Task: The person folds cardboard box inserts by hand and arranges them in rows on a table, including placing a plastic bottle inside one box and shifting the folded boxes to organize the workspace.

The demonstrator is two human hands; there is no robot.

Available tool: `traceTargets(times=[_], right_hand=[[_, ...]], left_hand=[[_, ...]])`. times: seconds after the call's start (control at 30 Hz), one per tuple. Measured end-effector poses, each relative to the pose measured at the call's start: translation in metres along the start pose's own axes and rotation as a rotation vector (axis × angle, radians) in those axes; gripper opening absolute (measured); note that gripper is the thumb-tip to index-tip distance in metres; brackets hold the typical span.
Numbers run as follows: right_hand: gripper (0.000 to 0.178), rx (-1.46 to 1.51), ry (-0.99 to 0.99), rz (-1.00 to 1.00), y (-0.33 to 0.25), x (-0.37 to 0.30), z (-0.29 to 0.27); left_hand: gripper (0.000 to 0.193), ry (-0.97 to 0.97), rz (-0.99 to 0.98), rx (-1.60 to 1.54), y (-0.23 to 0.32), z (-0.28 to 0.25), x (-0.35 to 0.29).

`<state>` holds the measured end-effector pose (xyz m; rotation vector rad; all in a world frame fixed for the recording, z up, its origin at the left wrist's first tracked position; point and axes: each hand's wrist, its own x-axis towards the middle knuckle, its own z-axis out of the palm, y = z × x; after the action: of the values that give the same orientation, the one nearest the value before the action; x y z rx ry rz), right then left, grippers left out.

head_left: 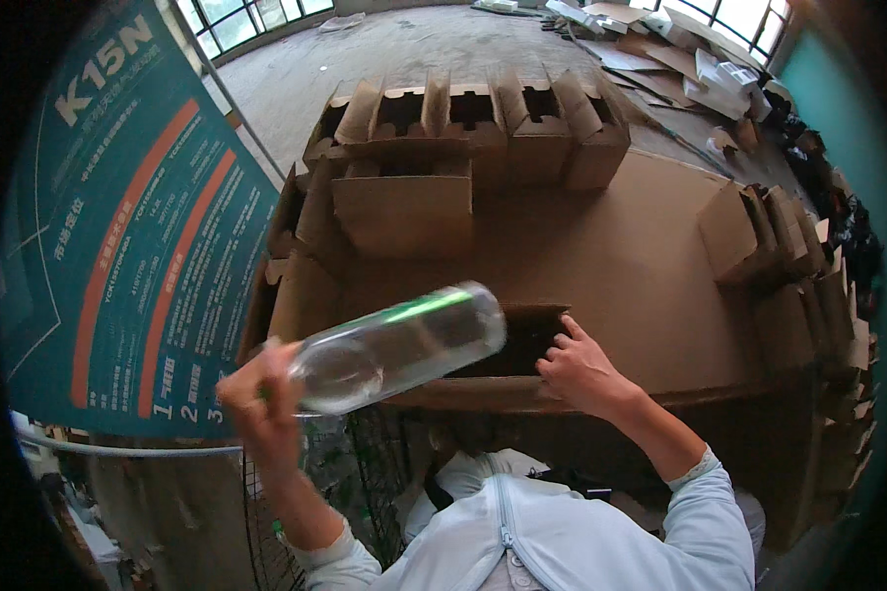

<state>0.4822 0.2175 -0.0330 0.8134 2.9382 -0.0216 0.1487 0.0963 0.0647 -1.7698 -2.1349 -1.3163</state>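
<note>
My left hand [263,394] is closed round the neck end of a clear bottle [399,347], slightly blurred. The bottle is held tilted, its broad end pointing right and away from me, and a bright green streak shows along its upper side. Below and beyond it stands an open cardboard box [463,394], its dark inside partly hidden by the bottle. My right hand [586,369] grips that box at its right end, the index finger reaching to the far corner and the other fingers curled. Whether anything lies inside the box cannot be seen.
The boxes stand on a brown cardboard surface [611,246]. Several open boxes [404,212] line its far left side, and more [749,236] stand at right. A teal printed banner [138,246] rises at left. Flattened cardboard [660,59] lies on the far floor. Wire crates [365,473] stand below.
</note>
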Motion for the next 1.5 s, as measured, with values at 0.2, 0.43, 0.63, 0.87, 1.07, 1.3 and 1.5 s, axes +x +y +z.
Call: traceTargets(times=[0.2, 0.43, 0.63, 0.87, 1.07, 1.3, 1.5], right_hand=[[0.001, 0.071, 0.13, -0.037, -0.002, -0.008, 0.008], [0.005, 0.101, 0.188, -0.009, -0.002, -0.008, 0.017], [0.02, 0.125, 0.482, 0.01, 0.002, -0.008, 0.011], [0.067, 0.769, 0.454, 0.313, -0.004, -0.015, 0.053], [0.079, 0.251, 0.515, 0.372, -0.008, 0.013, 0.008], [0.084, 0.404, 0.299, 0.116, 0.01, 0.01, 0.042], [0.094, 0.386, 0.131, 0.237, -0.005, 0.01, 0.052]], left_hand=[[0.033, -0.282, 0.172, 0.13, 0.05, 0.113, 0.024], [0.027, -0.758, -0.051, 0.13, 0.037, 0.143, -0.001], [0.021, -0.527, 0.182, 0.034, 0.02, 0.125, -0.012], [0.047, -0.595, -0.177, -0.305, -0.013, 0.127, -0.057], [0.085, -0.355, 0.183, 0.05, 0.001, 0.143, -0.03], [0.093, -0.703, 0.459, -0.084, -0.028, 0.155, -0.025], [0.089, -0.766, 0.48, 0.062, -0.042, 0.165, -0.036]])
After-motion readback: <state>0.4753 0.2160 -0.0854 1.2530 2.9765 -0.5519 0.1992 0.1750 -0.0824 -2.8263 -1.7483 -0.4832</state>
